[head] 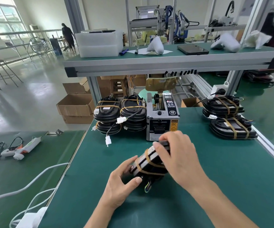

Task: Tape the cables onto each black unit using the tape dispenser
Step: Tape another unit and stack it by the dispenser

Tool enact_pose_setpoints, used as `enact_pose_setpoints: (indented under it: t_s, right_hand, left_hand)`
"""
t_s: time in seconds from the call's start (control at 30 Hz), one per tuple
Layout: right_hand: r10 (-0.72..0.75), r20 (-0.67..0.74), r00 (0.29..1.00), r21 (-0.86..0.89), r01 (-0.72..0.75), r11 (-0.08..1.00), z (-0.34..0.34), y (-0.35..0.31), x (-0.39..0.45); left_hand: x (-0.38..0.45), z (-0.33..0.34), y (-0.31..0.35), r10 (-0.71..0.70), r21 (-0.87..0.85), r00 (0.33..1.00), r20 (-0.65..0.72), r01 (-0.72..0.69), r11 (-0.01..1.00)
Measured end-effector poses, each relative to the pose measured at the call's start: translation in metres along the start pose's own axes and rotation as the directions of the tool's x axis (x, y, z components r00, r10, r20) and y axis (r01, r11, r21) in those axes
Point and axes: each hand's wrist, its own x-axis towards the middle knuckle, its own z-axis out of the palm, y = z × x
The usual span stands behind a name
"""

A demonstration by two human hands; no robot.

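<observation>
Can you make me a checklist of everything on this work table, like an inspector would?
Surface: green table mat, bare in front.
Job's things: black unit with tan tape bands, held by both hands; tape dispenser behind it; left stacks and right stacks of taped units.
Clutter: glue gun on the side table.
Grippers: left hand grips the unit's near end; right hand grips its far end.
Cables: white connectors dangle from the left stacks; white cord crosses the side table.
Surroundings: cardboard boxes on the floor; shelf above.
</observation>
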Motion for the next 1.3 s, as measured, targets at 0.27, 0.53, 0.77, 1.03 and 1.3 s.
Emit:
enact_pose_setpoints:
  t_s: [0.27,0.53,0.77,1.03,1.3]
  right_hand:
    - [-0.137,0.193,0.972,-0.336,0.197,0.921,0.021,-0.068,-0.005]
    - [-0.110,-0.082,0.991,0.299,0.129,0.945,-0.007,-0.057,0.002]
    - [0.620,0.165,0.767,0.601,-0.576,0.554,0.030,0.039,0.074]
    - [0.727,0.225,0.648,0.713,-0.619,0.330,0.065,0.050,0.102]
    - [0.824,0.187,0.534,0.743,-0.626,0.237,0.077,0.045,0.119]
  left_hand:
    - [-0.001,0.002,0.004,-0.009,0.136,0.998,-0.064,0.018,0.991]
    - [-0.001,-0.001,-0.002,-0.027,0.090,0.999,-0.041,0.031,0.995]
    - [-0.003,-0.001,-0.003,-0.030,0.060,0.998,-0.055,0.033,0.998]
    - [-0.003,0.000,0.000,-0.033,0.050,0.998,-0.055,0.036,0.998]
    - [-0.002,-0.001,-0.002,-0.040,0.057,0.998,-0.047,0.043,0.997]
